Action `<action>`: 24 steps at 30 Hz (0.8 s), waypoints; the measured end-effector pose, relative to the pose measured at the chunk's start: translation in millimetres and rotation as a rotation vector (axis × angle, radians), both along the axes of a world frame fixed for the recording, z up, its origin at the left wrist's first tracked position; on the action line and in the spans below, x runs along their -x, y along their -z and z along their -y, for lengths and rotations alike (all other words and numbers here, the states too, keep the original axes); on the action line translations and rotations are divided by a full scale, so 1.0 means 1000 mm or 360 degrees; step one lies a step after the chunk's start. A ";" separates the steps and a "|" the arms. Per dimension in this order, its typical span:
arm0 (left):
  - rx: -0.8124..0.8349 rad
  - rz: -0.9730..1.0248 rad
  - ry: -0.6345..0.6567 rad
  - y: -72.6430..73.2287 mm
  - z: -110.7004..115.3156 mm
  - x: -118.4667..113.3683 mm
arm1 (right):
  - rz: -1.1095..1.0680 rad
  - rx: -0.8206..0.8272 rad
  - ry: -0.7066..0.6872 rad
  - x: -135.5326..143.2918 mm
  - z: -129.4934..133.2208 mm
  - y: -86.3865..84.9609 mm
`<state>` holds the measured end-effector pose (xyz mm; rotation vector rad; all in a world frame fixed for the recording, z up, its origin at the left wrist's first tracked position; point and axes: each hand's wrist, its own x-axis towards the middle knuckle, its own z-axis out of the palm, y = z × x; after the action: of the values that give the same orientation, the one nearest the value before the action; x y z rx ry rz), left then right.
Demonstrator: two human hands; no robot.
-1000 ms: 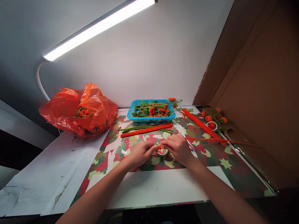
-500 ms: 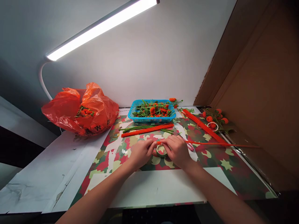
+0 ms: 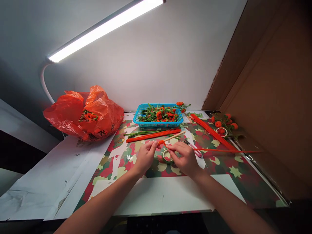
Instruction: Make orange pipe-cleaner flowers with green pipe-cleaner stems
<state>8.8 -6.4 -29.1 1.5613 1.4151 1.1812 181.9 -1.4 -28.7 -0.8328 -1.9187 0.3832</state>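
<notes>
My left hand (image 3: 146, 156) is closed on a thin wooden stick (image 3: 175, 136), which points up and to the right. Near its fingertips an orange pipe cleaner (image 3: 219, 150) is coiled around the stick. Pinched in my right hand (image 3: 182, 156) is the same pipe cleaner; its long free end stretches to the right past the table edge. A roll of pale green tape (image 3: 167, 156) lies between and just below the hands. Beside my right hand is a pink-handled tool (image 3: 198, 152), partly hidden.
Behind the hands lie orange pipe cleaners (image 3: 153, 135) and green stems (image 3: 138, 133). A blue basket (image 3: 158, 124) holds orange flowers. An orange plastic bag (image 3: 107, 113) stands at left; another orange bundle (image 3: 209, 130) and several flowers (image 3: 218, 124) are at right. A lamp (image 3: 107, 31) hangs above.
The wooden stick has swung into view between the hands, pointing up and right. My left hand has turned and shifted slightly left. The pipe cleaner's free end has drawn a little leftward.
</notes>
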 end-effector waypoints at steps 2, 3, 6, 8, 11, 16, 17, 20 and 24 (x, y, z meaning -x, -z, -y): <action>0.0163 0.0273 0.0047 0.002 -0.004 0.002 | -0.0035 0.0046 -0.0045 0.001 0.000 0.000; 0.0243 0.0401 0.0098 0.002 -0.006 0.003 | -0.0060 0.0079 -0.0074 0.001 0.000 0.000; 0.0397 0.0657 0.0228 0.001 -0.008 0.005 | -0.0131 0.0272 -0.0133 -0.001 -0.002 -0.002; 0.0436 0.0704 0.0267 -0.002 -0.008 0.006 | -0.0152 0.0467 -0.0143 -0.003 -0.004 -0.004; 0.0437 0.0652 0.0296 -0.004 -0.007 0.006 | -0.0184 0.0733 -0.0201 -0.007 -0.007 -0.006; 0.0417 0.0412 0.0391 -0.001 -0.007 0.007 | -0.0099 0.1020 -0.0361 -0.014 -0.008 -0.010; 0.0412 0.0374 0.0413 0.000 -0.007 0.008 | -0.0062 0.1075 -0.0386 -0.015 -0.007 -0.012; 0.0376 0.0230 0.0475 0.003 -0.008 0.012 | -0.0041 0.1240 -0.0462 -0.014 -0.006 -0.015; 0.0349 -0.0038 0.0600 0.002 -0.009 0.017 | 0.0002 0.1159 -0.0465 -0.012 -0.007 -0.013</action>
<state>-8.3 2.2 -31.3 1.5999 1.1542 0.7606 193.6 5.1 -15.4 -0.9969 -1.9114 1.3089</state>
